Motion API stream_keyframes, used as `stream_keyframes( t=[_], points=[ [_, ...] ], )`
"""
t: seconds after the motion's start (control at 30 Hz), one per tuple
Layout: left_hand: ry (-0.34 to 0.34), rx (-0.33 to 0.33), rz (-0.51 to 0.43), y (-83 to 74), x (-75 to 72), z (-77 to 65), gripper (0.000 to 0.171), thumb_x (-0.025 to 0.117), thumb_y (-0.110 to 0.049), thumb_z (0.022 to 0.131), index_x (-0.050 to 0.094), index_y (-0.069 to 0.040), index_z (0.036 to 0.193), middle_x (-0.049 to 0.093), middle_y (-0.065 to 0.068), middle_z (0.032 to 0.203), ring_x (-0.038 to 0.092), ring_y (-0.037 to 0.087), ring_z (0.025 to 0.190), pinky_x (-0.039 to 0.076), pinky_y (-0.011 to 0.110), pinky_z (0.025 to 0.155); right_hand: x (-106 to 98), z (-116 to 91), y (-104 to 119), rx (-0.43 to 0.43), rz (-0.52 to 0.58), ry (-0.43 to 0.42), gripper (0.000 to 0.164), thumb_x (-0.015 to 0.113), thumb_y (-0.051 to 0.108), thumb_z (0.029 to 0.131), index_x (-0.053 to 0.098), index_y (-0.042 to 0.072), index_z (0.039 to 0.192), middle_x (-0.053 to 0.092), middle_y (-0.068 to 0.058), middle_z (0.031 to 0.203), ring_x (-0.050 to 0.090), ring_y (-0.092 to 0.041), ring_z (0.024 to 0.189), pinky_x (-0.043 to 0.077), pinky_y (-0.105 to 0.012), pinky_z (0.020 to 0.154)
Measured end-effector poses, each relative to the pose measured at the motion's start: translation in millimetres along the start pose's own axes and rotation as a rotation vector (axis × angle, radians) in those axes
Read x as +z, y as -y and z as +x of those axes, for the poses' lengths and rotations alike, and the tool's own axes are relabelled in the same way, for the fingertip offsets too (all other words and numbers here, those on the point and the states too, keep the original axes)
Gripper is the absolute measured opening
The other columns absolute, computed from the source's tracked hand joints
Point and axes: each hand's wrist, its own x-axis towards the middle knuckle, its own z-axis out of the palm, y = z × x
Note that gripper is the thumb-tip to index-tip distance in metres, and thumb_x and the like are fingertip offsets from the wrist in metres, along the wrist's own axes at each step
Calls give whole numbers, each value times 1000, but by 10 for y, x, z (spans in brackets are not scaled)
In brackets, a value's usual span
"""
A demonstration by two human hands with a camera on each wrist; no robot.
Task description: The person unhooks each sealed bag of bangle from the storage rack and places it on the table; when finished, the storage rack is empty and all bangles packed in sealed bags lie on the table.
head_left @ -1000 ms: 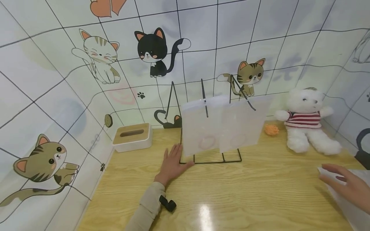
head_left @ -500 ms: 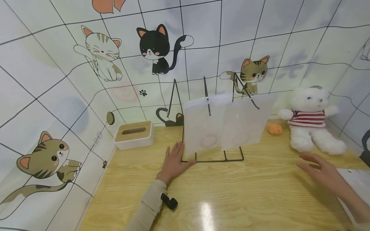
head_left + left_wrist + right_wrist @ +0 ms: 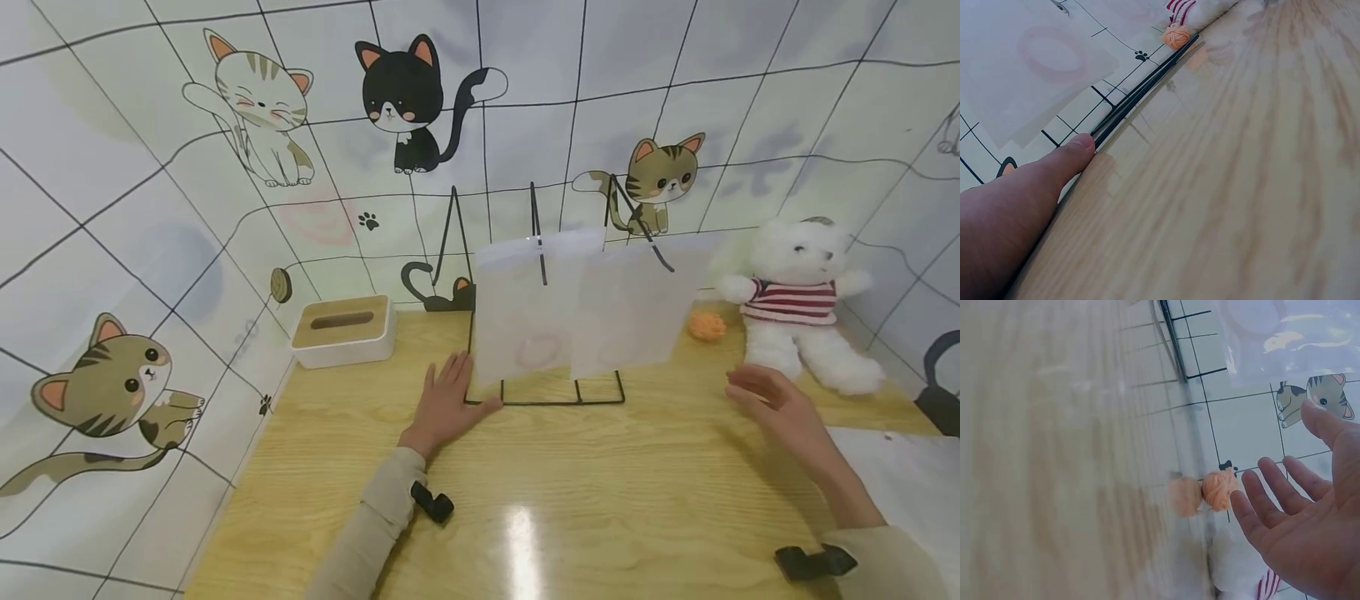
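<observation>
A black wire rack [image 3: 547, 403] stands on the table, two frosted, translucent bags hanging from its hooks. The left bag [image 3: 517, 325] partly overlaps the right bag [image 3: 637, 312]. My left hand [image 3: 442, 412] lies flat at the left end of the rack's base, fingers spread. In the left wrist view, its thumb [image 3: 1079, 150] touches the base wire. Held above the table to the right of the rack, my right hand [image 3: 780, 417] has nothing in it. The right wrist view shows its fingers [image 3: 1282, 490] relaxed and slightly bent, with the thumb apart.
A white sheet-like item [image 3: 892, 471] with a small hole lies at the table's right side. Behind it sit a white teddy bear [image 3: 795, 308] in a striped shirt and an orange yarn ball [image 3: 707, 326]. A tissue box [image 3: 345, 333] stands at the back left.
My right hand has moved left, from over the white sheet-like item toward the rack. My left hand stays at the rack's base. The bags hang as before.
</observation>
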Motion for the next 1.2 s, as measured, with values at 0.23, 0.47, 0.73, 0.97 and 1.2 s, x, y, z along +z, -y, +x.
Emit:
stream_keyframes(
  t=[0.23,0.47,0.73,0.97,1.2],
  points=[
    [-10,-4,-4,-14,0,8,104,42,-80,89,14,-10,161,16,6,168,10,23,157,-2,54,125,74,192,38,6,11,35,47,55,20,104,42,17,149,54,21,131,47,18,115,43,-3,84],
    [-11,-3,2,-3,22,23,105,41,-81,88,14,-11,161,16,5,168,11,23,157,-1,54,125,250,412,28,-2,94,49,42,55,20,103,45,11,143,56,24,125,51,18,111,44,-5,84],
    [-9,0,5,-11,10,1,105,40,-81,88,14,-10,161,15,6,168,10,23,157,-1,54,125,443,527,92,16,99,64,51,54,27,104,40,5,148,52,11,133,47,16,114,44,-5,87],
    [-4,-10,7,15,-26,-4,104,42,-80,89,13,-11,161,14,5,169,9,22,157,-2,53,125,571,688,193,92,61,80,57,58,38,101,40,15,151,49,2,141,43,9,118,42,-10,88],
    [-22,2,-2,-7,7,9,104,43,-80,88,15,-10,160,17,6,168,11,23,157,0,55,125,688,805,206,43,193,90,58,63,30,100,41,20,152,53,16,135,49,9,117,44,-10,91]
  ],
)
